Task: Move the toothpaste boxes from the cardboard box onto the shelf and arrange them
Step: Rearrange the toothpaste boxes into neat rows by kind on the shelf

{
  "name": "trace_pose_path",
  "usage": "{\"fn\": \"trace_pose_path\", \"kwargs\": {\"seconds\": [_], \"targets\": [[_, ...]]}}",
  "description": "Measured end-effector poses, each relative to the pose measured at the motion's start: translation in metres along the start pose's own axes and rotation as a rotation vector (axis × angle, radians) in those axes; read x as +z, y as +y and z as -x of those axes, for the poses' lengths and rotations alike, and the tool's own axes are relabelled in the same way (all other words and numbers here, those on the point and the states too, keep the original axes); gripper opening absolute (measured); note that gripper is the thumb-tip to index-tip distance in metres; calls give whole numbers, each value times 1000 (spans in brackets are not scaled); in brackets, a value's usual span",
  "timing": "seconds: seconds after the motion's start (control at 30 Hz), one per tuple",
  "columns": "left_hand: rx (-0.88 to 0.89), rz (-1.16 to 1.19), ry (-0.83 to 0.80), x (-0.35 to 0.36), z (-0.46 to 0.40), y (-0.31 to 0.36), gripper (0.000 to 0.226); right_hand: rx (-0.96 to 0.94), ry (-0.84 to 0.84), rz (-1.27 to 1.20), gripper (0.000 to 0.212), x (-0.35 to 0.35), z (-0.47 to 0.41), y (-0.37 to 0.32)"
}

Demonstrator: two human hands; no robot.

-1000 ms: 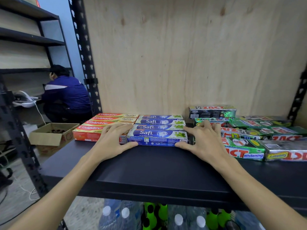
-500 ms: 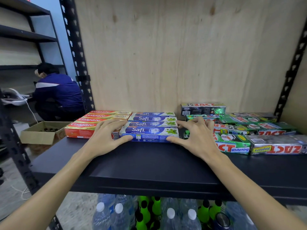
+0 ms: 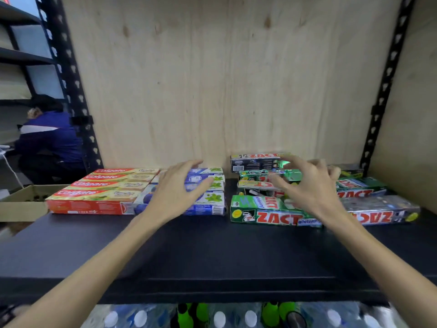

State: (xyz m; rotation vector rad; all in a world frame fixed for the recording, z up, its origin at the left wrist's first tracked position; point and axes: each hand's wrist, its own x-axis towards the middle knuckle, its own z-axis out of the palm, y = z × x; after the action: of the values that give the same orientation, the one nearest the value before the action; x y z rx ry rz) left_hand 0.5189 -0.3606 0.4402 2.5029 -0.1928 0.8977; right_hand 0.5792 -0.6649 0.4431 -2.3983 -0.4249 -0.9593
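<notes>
Both hands have lifted off the blue toothpaste boxes (image 3: 208, 197), which stay lying on the black shelf (image 3: 212, 252). The left hand (image 3: 176, 192) hovers above them, fingers spread, holding nothing. The right hand (image 3: 309, 188) has shifted right over the green Zact boxes (image 3: 267, 213), fingers loosely spread, also empty.

Both your bare forearms reach in from the bottom corners, the left from seven o'clock, the right from five o'clock. Your left hand (image 3: 175, 192) is palm down, fingers spread and loosely bent, gripping nothing. Your right hand (image 3: 309, 185) is also palm down, fingers splayed toward eleven o'clock, holding nothing.
</notes>
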Motion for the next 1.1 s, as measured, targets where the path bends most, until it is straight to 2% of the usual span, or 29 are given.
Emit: {"fn": "trace_pose_path", "kwargs": {"seconds": [0.13,0.3,0.47,0.6,0.7,0.87,0.93,1.0,1.1], "targets": [[-113,123,-117,38,-45,26,59,51,-85,108,69,-11,-32,52],[-191,110,-215,83,-84,47,58,83,-239,121,73,9,-63,92],[-247,221,-151,108,-98,38,51,24,-244,34,70,30,-81,108],[-278,172,-57,118,-108,35,41,-26,-272,-46,50,45,-92,104],[-295,73,9,118,-112,40,31,-41,-235,-39,29,49,-96,101],[-237,136,149,115,-112,57,47,59,-105,-176,34,31,-88,103],[-216,161,182,110,-109,73,51,120,-37,-259,44,11,-81,102],[-209,248,184,105,-103,89,48,186,-15,-356,55,-11,-71,100],[-190,364,120,103,-88,114,49,276,38,-459,45,-41,-49,103]]}}
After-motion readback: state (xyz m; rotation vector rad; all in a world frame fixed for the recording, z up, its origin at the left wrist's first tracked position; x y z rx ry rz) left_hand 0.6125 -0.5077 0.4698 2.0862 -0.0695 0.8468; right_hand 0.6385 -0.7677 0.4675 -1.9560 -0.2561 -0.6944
